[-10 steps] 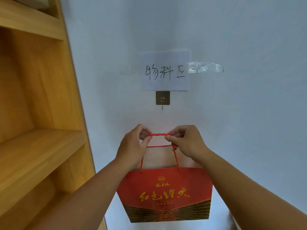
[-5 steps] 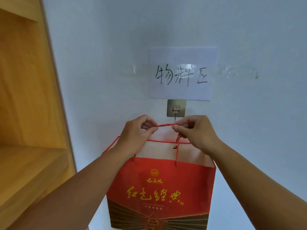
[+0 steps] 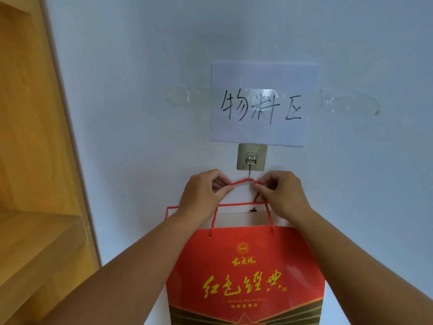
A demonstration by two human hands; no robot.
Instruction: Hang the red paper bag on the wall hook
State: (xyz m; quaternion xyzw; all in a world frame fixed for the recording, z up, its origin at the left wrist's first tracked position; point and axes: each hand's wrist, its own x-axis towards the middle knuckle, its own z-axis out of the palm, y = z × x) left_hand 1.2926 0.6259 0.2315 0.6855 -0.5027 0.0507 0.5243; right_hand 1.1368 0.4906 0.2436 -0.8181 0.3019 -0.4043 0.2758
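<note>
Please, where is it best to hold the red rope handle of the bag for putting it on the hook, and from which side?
Pinch the rope handle at its top arch, one hand on each side of the middle, as the left hand and right hand do now. Coming from below and in front probably works best: the bare span between the fingertips meets the wall hook.

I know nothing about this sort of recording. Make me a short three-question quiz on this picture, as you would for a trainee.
1. True or false: the red paper bag hangs free, with no hand on it.
2. What sits directly above the wall hook? A) a clock B) a handwritten paper sign C) a switch
3. What do the left hand and the right hand pinch between them?

Key
1. False: both hands hold it.
2. B
3. The red rope handle, raised to the hook's tip.
</note>
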